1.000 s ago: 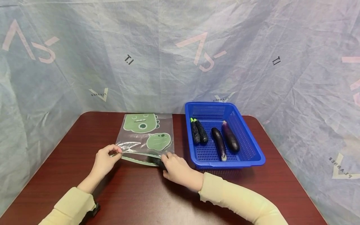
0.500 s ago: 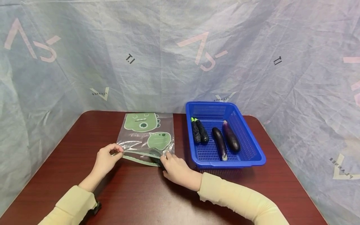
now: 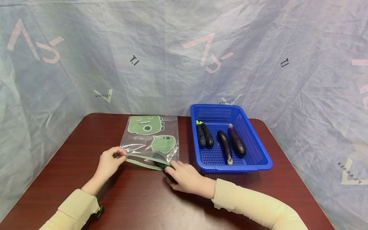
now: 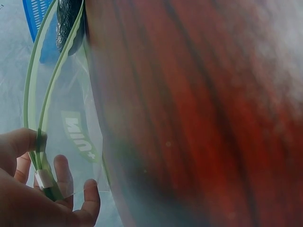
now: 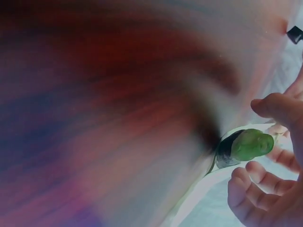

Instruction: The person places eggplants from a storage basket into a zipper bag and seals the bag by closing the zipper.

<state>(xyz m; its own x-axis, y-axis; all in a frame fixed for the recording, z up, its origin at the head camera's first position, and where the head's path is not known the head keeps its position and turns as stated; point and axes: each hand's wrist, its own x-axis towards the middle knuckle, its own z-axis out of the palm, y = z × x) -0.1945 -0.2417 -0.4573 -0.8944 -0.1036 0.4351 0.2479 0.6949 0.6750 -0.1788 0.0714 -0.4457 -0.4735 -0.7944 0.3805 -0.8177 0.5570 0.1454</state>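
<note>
A clear zip bag (image 3: 138,143) with green cartoon prints lies on the table, its green-edged mouth toward me. My left hand (image 3: 110,161) pinches the left corner of that mouth; in the left wrist view, thumb and fingers hold the zip strip by its white slider. A dark zucchini (image 4: 70,23) lies partly inside the mouth at its right end. Its green stem end (image 5: 253,144) points out between the spread thumb and fingers of my right hand (image 3: 189,179). In the right wrist view, the thumb stands apart from the stem; whether a finger touches it I cannot tell.
A blue plastic basket (image 3: 265,163) stands to the right of the bag. Inside lie two dark zucchinis (image 3: 207,135) with bright green stems and two purple eggplants (image 3: 237,140). A grey printed cloth (image 3: 161,57) hangs behind the red-brown table (image 3: 138,204).
The zucchini has gone a little further into the bag. My right hand has drawn slightly back to the right, with its fingers looser. The left hand stays at the bag's corner.
</note>
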